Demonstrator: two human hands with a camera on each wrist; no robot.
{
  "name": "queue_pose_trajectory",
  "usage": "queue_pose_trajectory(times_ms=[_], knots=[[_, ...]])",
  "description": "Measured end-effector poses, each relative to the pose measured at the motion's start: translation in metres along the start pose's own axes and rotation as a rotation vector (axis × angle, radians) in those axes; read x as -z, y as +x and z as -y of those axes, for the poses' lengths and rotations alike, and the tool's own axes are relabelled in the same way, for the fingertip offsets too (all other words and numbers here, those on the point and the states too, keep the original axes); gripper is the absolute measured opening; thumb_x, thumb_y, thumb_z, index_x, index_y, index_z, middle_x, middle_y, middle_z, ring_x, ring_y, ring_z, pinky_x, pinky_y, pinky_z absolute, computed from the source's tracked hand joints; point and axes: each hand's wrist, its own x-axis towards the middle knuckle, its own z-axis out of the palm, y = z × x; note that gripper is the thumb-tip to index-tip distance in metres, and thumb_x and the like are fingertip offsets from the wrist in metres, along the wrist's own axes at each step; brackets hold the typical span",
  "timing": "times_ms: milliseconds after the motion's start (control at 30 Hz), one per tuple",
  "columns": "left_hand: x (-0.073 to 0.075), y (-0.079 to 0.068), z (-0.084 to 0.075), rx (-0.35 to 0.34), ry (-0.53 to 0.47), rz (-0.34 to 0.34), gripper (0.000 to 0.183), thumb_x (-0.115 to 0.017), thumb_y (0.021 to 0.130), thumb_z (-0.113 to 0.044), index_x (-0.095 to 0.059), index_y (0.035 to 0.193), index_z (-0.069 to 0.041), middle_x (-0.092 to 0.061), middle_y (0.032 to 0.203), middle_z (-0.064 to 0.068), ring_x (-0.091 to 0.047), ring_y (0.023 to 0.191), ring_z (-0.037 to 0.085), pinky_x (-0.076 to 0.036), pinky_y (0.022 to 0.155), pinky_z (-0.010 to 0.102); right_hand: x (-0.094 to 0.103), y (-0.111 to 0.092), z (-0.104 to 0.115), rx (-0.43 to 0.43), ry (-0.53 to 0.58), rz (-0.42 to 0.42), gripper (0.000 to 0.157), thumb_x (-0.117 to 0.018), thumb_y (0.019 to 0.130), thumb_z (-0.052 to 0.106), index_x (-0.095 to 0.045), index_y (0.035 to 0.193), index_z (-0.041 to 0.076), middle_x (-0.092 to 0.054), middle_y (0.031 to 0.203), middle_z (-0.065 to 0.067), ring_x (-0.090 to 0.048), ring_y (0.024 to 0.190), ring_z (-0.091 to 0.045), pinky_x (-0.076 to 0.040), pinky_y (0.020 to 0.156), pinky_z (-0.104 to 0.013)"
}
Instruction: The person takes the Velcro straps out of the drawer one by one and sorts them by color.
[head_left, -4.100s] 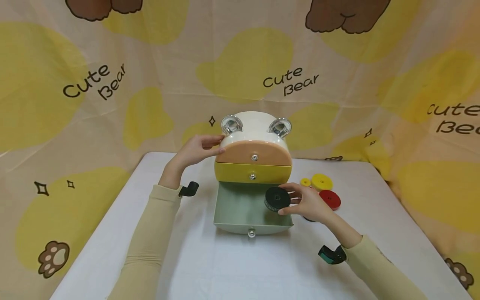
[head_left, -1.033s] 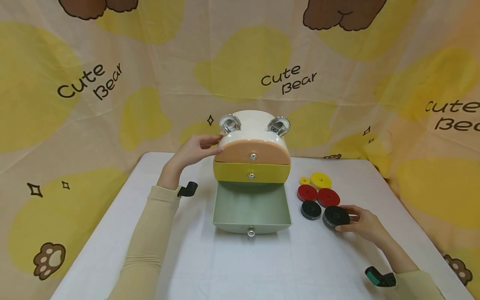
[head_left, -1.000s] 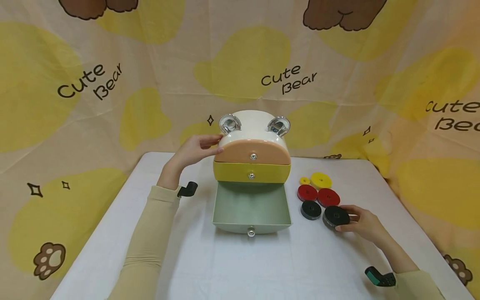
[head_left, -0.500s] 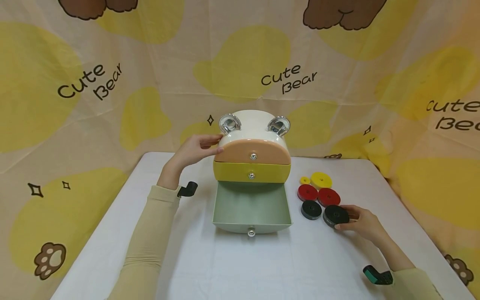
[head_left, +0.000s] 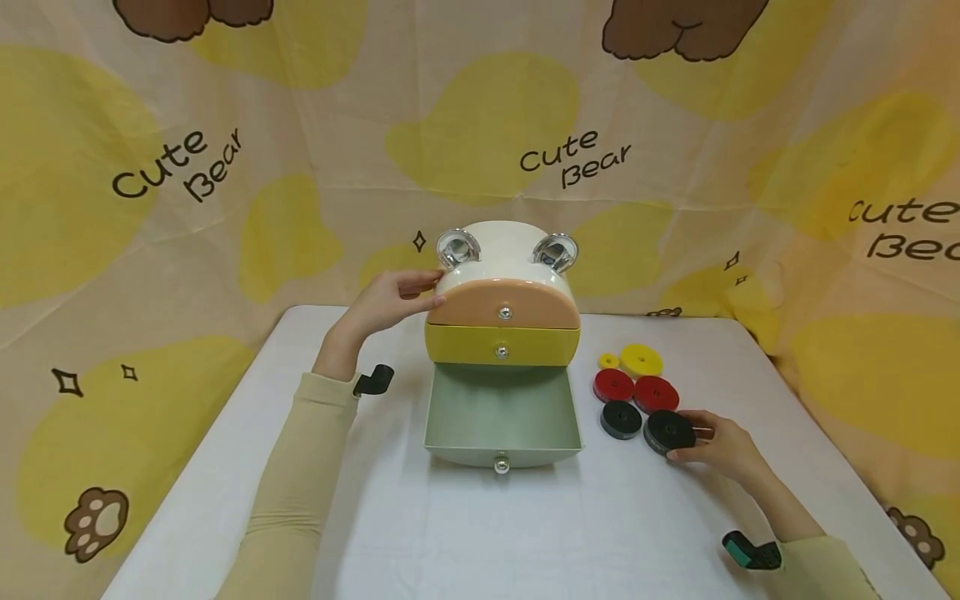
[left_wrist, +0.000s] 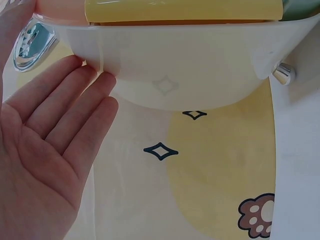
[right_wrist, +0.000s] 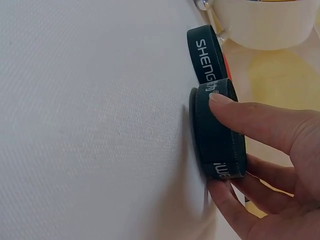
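Note:
In the head view my left hand (head_left: 390, 300) rests on the side of a small drawer box (head_left: 510, 250) with a white rounded top. Its fingers are straight and touch the white side wall, as the left wrist view also shows. The box's light green bottom drawer (head_left: 501, 408) is pulled out; the orange and yellow drawers above are closed. At the right, my right hand (head_left: 723, 450) holds the larger black strap roll (head_left: 670, 432) between thumb and fingers. White lettering shows on its rim in the right wrist view. The roll lies flat at the table, tilted little if at all.
Beside the held roll lie a smaller black roll (head_left: 621, 419), two red rolls (head_left: 613, 384), a large yellow roll (head_left: 641, 360) and a small yellow roll (head_left: 608, 361). A printed cloth (head_left: 480, 125) hangs behind the white table (head_left: 465, 533).
Some four seconds ago the right hand held the black roll above the green drawer; it has moved right to the other rolls. In the last second both hands have stayed nearly still.

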Motion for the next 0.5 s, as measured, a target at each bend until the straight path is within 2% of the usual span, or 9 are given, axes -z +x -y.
queue_pose_trajectory(times_ms=[500], knots=[[-0.0003, 0.0004, 0.0005, -0.019, 0.002, -0.008, 0.061, -0.073, 0.078, -0.049, -0.058, 0.131, -0.024, -0.058, 0.134, -0.002, -0.056, 0.122, 0.02, -0.047, 0.1, 0.038, -0.005, 0.0074, -0.0021, 0.002, -0.016, 0.008, 0.084, -0.084, 0.069, 0.033, -0.046, 0.136, -0.002, -0.046, 0.134, -0.032, -0.049, 0.116, -0.049, -0.05, 0.091, -0.053]])
